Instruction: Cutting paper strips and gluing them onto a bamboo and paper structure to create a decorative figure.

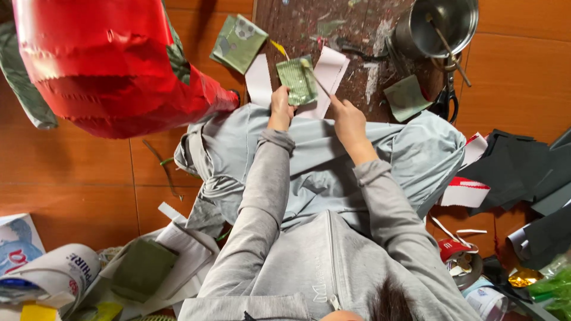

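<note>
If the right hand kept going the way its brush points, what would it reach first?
Probably the green paper that the left hand holds: the right hand aims its brush up-left, tip already over that paper. Depth is unclear.

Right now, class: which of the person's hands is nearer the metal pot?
Right. The right hand, holding a thin stick, lies below-left of the metal pot; the left hand, holding green paper, is farther left.

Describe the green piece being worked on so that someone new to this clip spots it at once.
Start at the dark, paint-spattered board at top centre, above the person's grey-clad knees. On it lies white paper; on that paper is the green patterned square, pinned by the left hand while the right hand strokes it with a thin stick. The other green squares lie untouched.
</note>
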